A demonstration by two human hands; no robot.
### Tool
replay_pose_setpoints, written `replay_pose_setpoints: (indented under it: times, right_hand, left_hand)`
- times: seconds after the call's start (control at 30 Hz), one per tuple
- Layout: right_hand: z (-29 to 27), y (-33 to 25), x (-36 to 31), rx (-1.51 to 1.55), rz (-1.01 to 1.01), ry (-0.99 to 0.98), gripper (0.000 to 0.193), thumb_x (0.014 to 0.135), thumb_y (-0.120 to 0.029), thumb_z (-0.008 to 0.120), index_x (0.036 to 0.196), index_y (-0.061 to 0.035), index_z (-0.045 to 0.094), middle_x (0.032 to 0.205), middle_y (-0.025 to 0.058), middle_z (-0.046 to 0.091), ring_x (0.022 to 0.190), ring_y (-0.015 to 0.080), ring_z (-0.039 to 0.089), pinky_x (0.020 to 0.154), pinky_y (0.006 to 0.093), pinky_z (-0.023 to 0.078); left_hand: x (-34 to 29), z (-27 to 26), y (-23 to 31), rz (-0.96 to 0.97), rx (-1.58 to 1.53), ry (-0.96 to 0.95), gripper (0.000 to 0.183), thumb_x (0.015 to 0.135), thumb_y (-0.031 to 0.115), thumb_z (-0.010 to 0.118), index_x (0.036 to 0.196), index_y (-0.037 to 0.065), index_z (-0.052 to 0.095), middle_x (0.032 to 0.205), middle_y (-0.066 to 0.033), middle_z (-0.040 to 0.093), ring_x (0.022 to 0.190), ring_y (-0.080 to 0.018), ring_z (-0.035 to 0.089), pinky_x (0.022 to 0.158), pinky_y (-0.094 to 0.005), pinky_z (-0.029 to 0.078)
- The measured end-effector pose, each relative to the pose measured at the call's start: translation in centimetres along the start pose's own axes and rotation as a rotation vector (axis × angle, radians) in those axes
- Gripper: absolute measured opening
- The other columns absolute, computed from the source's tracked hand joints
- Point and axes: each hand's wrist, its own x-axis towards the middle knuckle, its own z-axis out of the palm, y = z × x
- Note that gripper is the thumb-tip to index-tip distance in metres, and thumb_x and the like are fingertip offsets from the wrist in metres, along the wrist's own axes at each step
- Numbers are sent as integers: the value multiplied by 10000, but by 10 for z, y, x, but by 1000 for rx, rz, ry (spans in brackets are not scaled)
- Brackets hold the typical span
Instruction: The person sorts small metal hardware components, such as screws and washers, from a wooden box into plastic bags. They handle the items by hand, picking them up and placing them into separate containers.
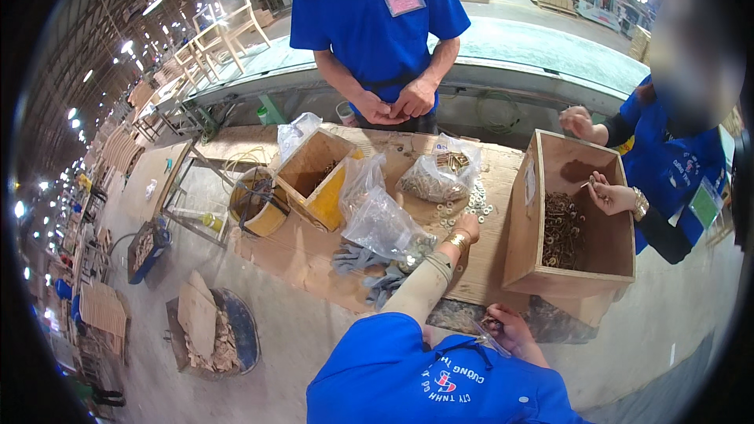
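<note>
My left hand (466, 227), with a bracelet at the wrist, reaches down to loose metal washers (477, 202) on the wooden tabletop (491, 255). Its fingers are curled down; what they pinch is hidden. Close to my body, my right hand (509, 328) is closed around small dark metal pieces that look like bolts. Beyond the washers stands an open clear plastic bag (433, 177) full of bolts. Left of my forearm lie another clear plastic bag (381, 224) and grey gloves (357, 259). A deep wooden box (522, 224) at the right holds bolts with washers (561, 228).
Across the table, a person in blue (381, 23) holds both hands together. At the right, another person's hand (613, 192) holds a small piece over the deep box. A yellow-sided wooden box (322, 196) and a round yellow container (258, 200) stand left. A scrap bin (212, 334) stands lower left.
</note>
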Motion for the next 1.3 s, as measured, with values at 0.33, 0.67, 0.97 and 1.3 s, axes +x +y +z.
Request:
replay_pose_setpoints:
  times: [0.33, 0.67, 0.97, 1.3]
  right_hand:
    - [19, -12, 0, -71, 113, -98, 45, 817, -89, 554, 809, -71, 514, 661, 48, 512, 524, 105, 448, 442, 217, 363]
    - [33, -15, -4, -17, 232, -198, 53, 833, -98, 537, 823, -71, 493, 681, 61, 517, 523, 100, 448, 418, 205, 354]
    - [35, -18, -9, 47, 305, -292, 48, 847, -116, 513, 842, -69, 507, 706, 71, 541, 532, 88, 450, 406, 190, 344]
    - [48, -35, -41, -101, 197, -227, 69, 828, -94, 545, 881, -54, 524, 772, 77, 585, 610, 113, 553, 464, 199, 430]
  left_hand:
    - [-4, -7, -7, -56, -62, 45, 163, 659, 51, 555, 797, -9, 616, 902, -220, 598, 894, -333, 580, 761, -388, 479]
    - [-21, -13, -51, -159, -1403, -252, 111, 683, 17, 637, 699, 83, 549, 642, -26, 568, 544, -138, 538, 524, -252, 447]
    - [-40, -13, -45, -143, -2061, -380, 104, 772, 36, 508, 872, 60, 500, 729, -39, 509, 619, -129, 490, 503, -255, 429]
    - [-51, -19, -34, -441, -1603, -155, 131, 847, 57, 461, 933, -21, 520, 743, -64, 539, 582, -133, 550, 541, -198, 513]
